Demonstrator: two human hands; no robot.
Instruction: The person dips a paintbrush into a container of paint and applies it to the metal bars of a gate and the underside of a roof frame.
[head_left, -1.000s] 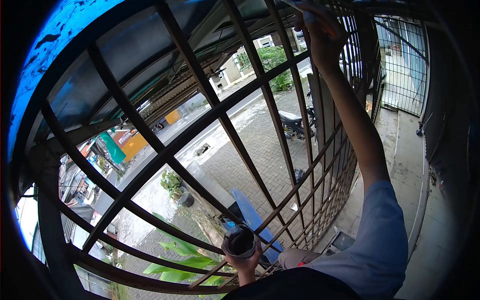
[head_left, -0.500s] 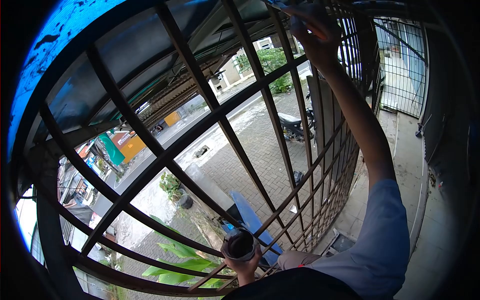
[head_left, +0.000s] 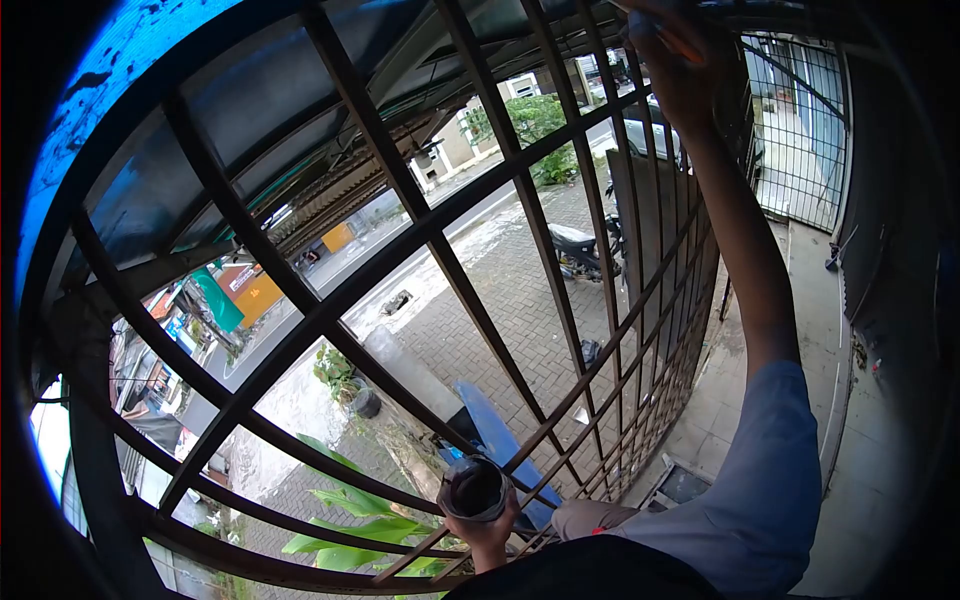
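Observation:
My left hand [head_left: 488,533], low in the view, is wrapped round a cup [head_left: 474,492] with a rumpled rim and a dark inside. It sits close against the lower bars of a brown metal grille [head_left: 430,225]. High on the right, my right arm reaches up to the grille. The fingers of my right hand [head_left: 680,65] are bent and pinched together beside the upper bars. Shadow and the frame's top edge hide the fingertips, so whatever thin thing they hold cannot be made out.
Beyond the bars are a paved yard [head_left: 480,290], a parked motorcycle [head_left: 580,250], a blue panel [head_left: 500,435], a potted plant [head_left: 340,375] and broad green leaves [head_left: 355,530]. A tiled walkway [head_left: 750,330] runs along my right to a mesh gate [head_left: 795,130].
My right hand has moved to the right along the top of the grille. The view has shifted slightly. My left hand keeps its hold on the cup.

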